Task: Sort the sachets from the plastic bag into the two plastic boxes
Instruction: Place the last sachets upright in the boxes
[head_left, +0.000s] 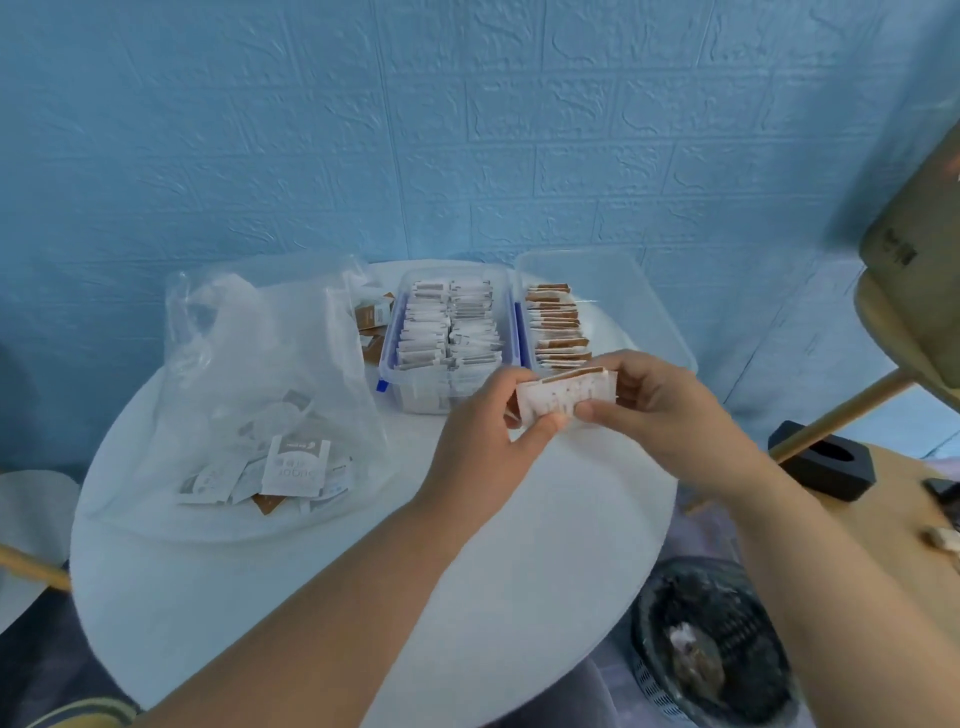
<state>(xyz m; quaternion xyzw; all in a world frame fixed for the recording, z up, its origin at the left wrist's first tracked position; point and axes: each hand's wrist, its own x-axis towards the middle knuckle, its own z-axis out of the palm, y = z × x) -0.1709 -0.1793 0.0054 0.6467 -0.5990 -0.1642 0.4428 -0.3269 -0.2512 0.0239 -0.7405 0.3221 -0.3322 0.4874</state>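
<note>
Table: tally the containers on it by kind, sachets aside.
Boxes: 2 (white-sachet box, brown-sachet box)
Bag: 1
Total: 3

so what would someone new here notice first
The left hand and right hand together pinch a small stack of sachets at the centre, just in front of two plastic boxes. The left box is packed with white sachets; the right box holds a brown-edged row. A plastic bag with more sachets lies left.
</note>
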